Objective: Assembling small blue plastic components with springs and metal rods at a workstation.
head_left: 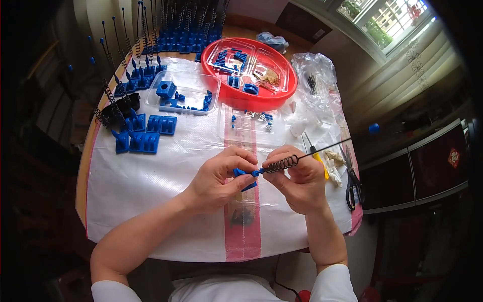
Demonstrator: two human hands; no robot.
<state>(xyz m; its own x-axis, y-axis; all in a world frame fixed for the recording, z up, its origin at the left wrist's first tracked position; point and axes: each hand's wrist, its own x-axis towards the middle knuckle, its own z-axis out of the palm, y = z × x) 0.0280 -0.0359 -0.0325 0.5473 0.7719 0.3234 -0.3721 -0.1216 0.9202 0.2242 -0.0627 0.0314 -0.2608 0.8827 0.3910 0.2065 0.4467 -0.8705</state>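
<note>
Over the middle of the table, my left hand [221, 173] pinches a small blue plastic base [249, 186] between thumb and fingers. My right hand [299, 183] is closed on a black coil spring [283, 163]. A thin dark rod [329, 145] runs out of the spring toward the upper right and ends in a blue tip [373, 129]. The spring's blue lower end meets the base between my two hands; whether they are joined I cannot tell. My fingers partly hide the base.
Blue bases with upright springs [143, 73] crowd the far left. Loose blue bases [137, 142] lie nearer. A clear box [151, 98] and red basin [282, 103] hold small parts. At right are a plastic bag [317, 68], a yellow-handled tool [319, 158] and black-handled scissors [351, 189].
</note>
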